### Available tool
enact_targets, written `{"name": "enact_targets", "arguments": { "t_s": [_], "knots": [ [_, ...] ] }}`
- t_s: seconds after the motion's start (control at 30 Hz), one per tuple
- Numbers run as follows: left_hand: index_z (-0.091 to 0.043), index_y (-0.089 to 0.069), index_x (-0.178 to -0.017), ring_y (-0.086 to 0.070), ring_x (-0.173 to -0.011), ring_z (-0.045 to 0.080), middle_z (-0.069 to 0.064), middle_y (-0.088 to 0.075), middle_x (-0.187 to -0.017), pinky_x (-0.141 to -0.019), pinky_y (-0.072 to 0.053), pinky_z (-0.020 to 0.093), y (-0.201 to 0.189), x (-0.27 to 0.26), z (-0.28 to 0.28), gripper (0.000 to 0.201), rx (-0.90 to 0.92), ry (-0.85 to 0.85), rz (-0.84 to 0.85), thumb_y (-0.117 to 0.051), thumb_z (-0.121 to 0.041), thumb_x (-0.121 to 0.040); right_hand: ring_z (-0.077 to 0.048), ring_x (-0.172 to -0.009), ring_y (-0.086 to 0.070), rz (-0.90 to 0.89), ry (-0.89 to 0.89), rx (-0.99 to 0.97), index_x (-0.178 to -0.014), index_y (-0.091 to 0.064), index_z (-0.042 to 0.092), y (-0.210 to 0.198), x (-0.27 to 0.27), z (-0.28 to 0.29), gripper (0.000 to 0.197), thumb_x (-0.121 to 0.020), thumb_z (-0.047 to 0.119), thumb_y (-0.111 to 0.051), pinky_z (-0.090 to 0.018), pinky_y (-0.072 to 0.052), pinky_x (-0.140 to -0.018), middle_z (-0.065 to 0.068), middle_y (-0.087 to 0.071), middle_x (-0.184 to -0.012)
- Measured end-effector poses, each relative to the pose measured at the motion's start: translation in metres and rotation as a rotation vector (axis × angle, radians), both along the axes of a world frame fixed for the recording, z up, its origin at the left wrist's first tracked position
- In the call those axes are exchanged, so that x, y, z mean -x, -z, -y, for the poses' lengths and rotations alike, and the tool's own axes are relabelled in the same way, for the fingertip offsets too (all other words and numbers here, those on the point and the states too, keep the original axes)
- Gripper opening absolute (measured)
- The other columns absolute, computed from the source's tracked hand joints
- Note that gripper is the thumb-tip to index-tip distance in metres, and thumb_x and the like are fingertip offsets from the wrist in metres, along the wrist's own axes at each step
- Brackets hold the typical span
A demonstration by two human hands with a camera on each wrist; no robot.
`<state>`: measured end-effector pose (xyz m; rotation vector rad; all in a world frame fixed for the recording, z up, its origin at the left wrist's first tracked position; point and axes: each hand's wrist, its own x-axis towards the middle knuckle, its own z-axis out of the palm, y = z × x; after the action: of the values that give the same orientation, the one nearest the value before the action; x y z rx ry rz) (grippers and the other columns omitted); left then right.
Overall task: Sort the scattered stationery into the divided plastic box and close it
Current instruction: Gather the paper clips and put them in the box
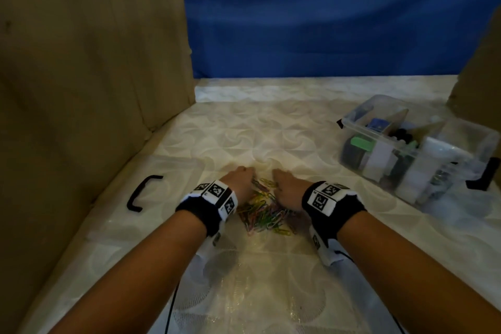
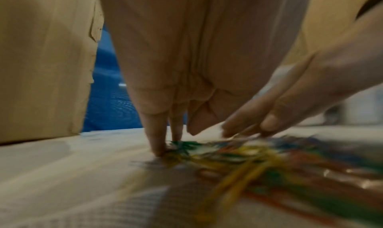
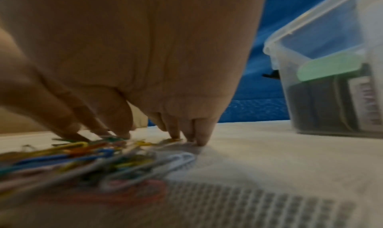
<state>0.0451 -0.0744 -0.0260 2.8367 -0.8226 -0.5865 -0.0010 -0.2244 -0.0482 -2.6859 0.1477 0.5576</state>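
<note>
A pile of coloured paper clips (image 1: 267,214) lies on the patterned table between my two hands. My left hand (image 1: 238,182) stands on the pile's left side, fingers (image 2: 157,141) pointing down with their tips on the table against the paper clips (image 2: 238,158). On the right side, my right hand (image 1: 287,190) does the same, its fingertips (image 3: 199,136) touching the table beside the paper clips (image 3: 82,158). Neither hand grips anything. The divided clear plastic box (image 1: 360,127) stands open at the right, holding stationery, including a green-topped item (image 3: 329,67).
The box's clear lid, with a black handle (image 1: 141,192), lies flat on the table at the left. A cardboard wall (image 1: 95,76) rises along the left side and a blue cloth (image 1: 325,22) hangs behind. Black latches (image 1: 482,179) hang at the box's ends.
</note>
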Motion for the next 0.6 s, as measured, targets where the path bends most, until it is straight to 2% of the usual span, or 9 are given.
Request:
{"name": "enact_targets", "arguments": {
  "t_s": [0.07, 0.13, 0.17, 0.23, 0.3, 0.4, 0.43, 0.5, 0.6],
  "knots": [
    [-0.014, -0.037, -0.144, -0.043, -0.131, 0.03, 0.011, -0.04, -0.145, -0.109, -0.036, 0.035, -0.002, 0.009, 0.0, 0.047, 0.051, 0.094, -0.038, -0.044, -0.019, -0.098, -0.032, -0.125, -0.049, 0.057, -0.086, -0.1, -0.14, -0.038, 0.012, -0.007, 0.012, -0.006, 0.045, -0.097, 0.025, -0.039, -0.041, -0.041, -0.105, -0.014, -0.045, -0.143],
    [-0.019, -0.036, -0.145, -0.043, -0.131, 0.029, 0.009, -0.037, -0.146, -0.108, -0.037, 0.034, -0.002, 0.014, -0.009, 0.052, 0.136, 0.132, -0.038, -0.044, -0.012, -0.095, -0.029, -0.121, -0.051, 0.09, -0.104, -0.101, -0.135, -0.046, 0.012, -0.015, 0.024, -0.003, 0.043, -0.096, 0.03, -0.046, -0.037, -0.042, -0.103, -0.012, -0.05, -0.137],
    [-0.021, -0.034, -0.145, -0.043, -0.131, 0.028, 0.007, -0.034, -0.147, -0.106, -0.039, 0.035, -0.001, 0.013, -0.014, 0.056, 0.168, 0.128, -0.033, -0.044, -0.007, -0.092, -0.029, -0.124, -0.048, 0.1, -0.081, -0.057, -0.138, -0.043, 0.013, -0.02, 0.03, 0.001, 0.053, -0.093, 0.038, -0.052, -0.037, -0.041, -0.104, -0.011, -0.045, -0.139],
    [-0.021, -0.03, -0.147, -0.038, -0.135, 0.027, 0.004, -0.027, -0.152, -0.109, -0.037, 0.037, 0.001, 0.006, -0.021, 0.062, 0.177, 0.108, -0.017, -0.045, -0.003, -0.09, -0.03, -0.13, -0.038, 0.07, -0.005, 0.077, -0.143, -0.033, 0.016, -0.025, 0.039, 0.01, 0.088, -0.075, 0.059, -0.066, -0.042, -0.038, -0.107, -0.009, -0.032, -0.141],
    [-0.02, -0.024, -0.149, -0.032, -0.14, 0.026, 0.005, -0.024, -0.156, -0.114, -0.032, 0.037, 0.002, 0.001, -0.023, 0.062, 0.157, 0.07, -0.027, -0.051, -0.018, -0.093, -0.032, -0.13, -0.037, -0.045, 0.038, 0.141, -0.142, -0.027, 0.02, -0.027, 0.047, 0.01, 0.113, -0.054, 0.072, -0.073, -0.047, -0.04, -0.105, -0.008, -0.024, -0.142],
    [-0.019, -0.025, -0.149, -0.033, -0.137, 0.025, 0.004, -0.029, -0.15, -0.112, -0.031, 0.038, 0.004, 0.003, -0.02, 0.088, 0.095, 0.1, -0.098, -0.063, -0.058, -0.08, -0.036, -0.127, -0.043, -0.095, 0.045, 0.115, -0.141, -0.022, 0.028, -0.018, 0.051, -0.002, 0.121, -0.043, 0.069, -0.08, -0.049, -0.045, -0.1, -0.009, -0.021, -0.143],
    [-0.02, -0.027, -0.148, -0.033, -0.135, 0.025, 0.003, -0.031, -0.146, -0.112, -0.032, 0.039, 0.005, 0.007, -0.018, 0.096, 0.056, 0.14, -0.088, -0.068, -0.063, -0.073, -0.037, -0.126, -0.044, -0.08, 0.054, 0.116, -0.141, -0.022, 0.028, -0.015, 0.05, -0.006, 0.119, -0.045, 0.065, -0.082, -0.049, -0.046, -0.1, -0.01, -0.02, -0.143],
    [-0.024, -0.029, -0.146, -0.036, -0.128, 0.025, 0.002, -0.035, -0.139, -0.109, -0.036, 0.042, 0.007, 0.015, -0.015, 0.1, 0.001, 0.212, -0.025, -0.075, -0.06, -0.065, -0.037, -0.12, -0.049, -0.055, 0.092, 0.091, -0.137, -0.027, 0.026, -0.012, 0.043, -0.01, 0.101, -0.057, 0.056, -0.081, -0.046, -0.047, -0.098, -0.012, -0.024, -0.139],
    [-0.026, -0.037, -0.141, -0.043, -0.119, 0.028, 0.003, -0.041, -0.129, -0.103, -0.041, 0.044, 0.009, 0.022, -0.013, 0.089, -0.005, 0.232, 0.017, -0.079, -0.048, -0.066, -0.034, -0.108, -0.054, -0.01, 0.133, 0.032, -0.126, -0.037, 0.023, -0.013, 0.037, -0.008, 0.07, -0.072, 0.049, -0.074, -0.042, -0.048, -0.093, -0.011, -0.034, -0.128]
  ]
}}
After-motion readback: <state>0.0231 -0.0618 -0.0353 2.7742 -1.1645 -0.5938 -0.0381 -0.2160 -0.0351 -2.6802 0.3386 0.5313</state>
